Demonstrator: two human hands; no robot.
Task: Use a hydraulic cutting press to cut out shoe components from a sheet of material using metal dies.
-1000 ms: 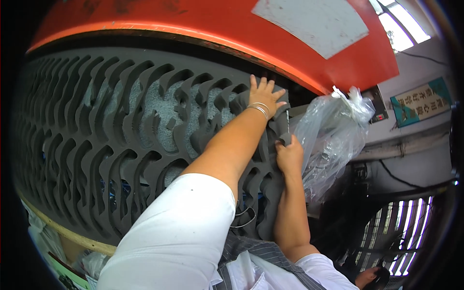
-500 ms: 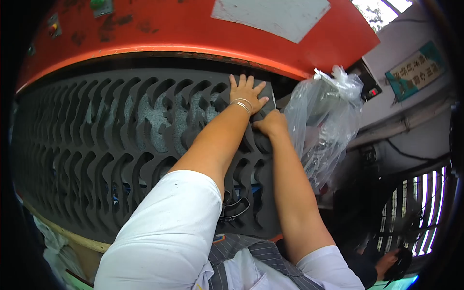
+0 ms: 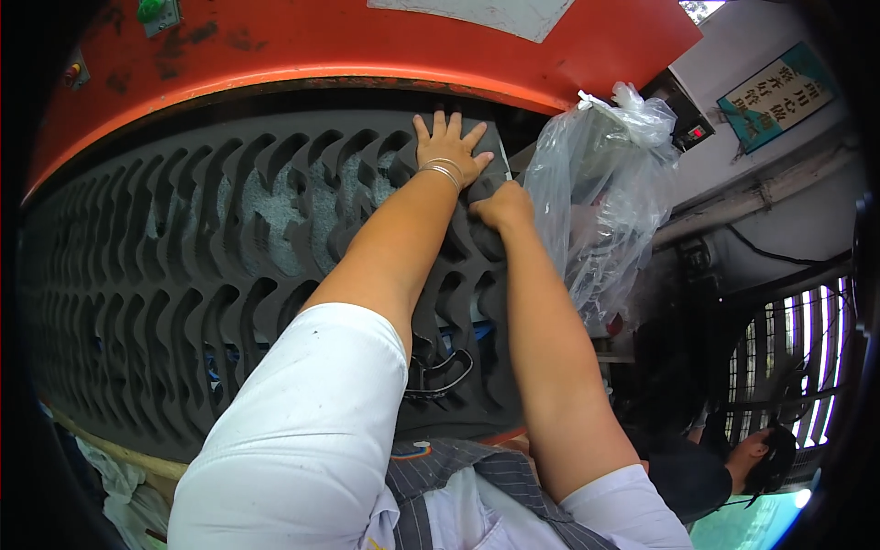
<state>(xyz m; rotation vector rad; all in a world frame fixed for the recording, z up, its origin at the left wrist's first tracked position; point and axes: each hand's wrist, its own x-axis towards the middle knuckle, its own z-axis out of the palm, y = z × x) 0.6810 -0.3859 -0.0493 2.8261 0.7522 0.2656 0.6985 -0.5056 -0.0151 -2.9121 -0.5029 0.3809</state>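
Observation:
A dark grey foam sheet [image 3: 247, 282] with rows of wavy cut-out slots spreads out in front of me. My left hand [image 3: 449, 147] lies flat near its far right corner, fingers spread, with thin bangles at the wrist. Close beside it, my right hand [image 3: 507, 207] has its fingers curled round the sheet's right edge; the fingertips are partly hidden. Through several slots shows a speckled grey-green surface [image 3: 275, 213]. Below my left forearm, a dark curved strip [image 3: 445, 378] with a shiny edge pokes up among the near slots.
A red-orange machine body [image 3: 321, 41] runs along the far side, with a green button [image 3: 149, 9] at its left. Clear plastic bagging [image 3: 600, 192] hangs just right of my right hand. Another person [image 3: 701, 472] is at the lower right. A wooden edge [image 3: 110, 445] borders the near left.
The whole view has shifted, so the sheet and machine sit slightly higher and further left. Both hands keep their places on the foam. More of the other person shows at the lower right.

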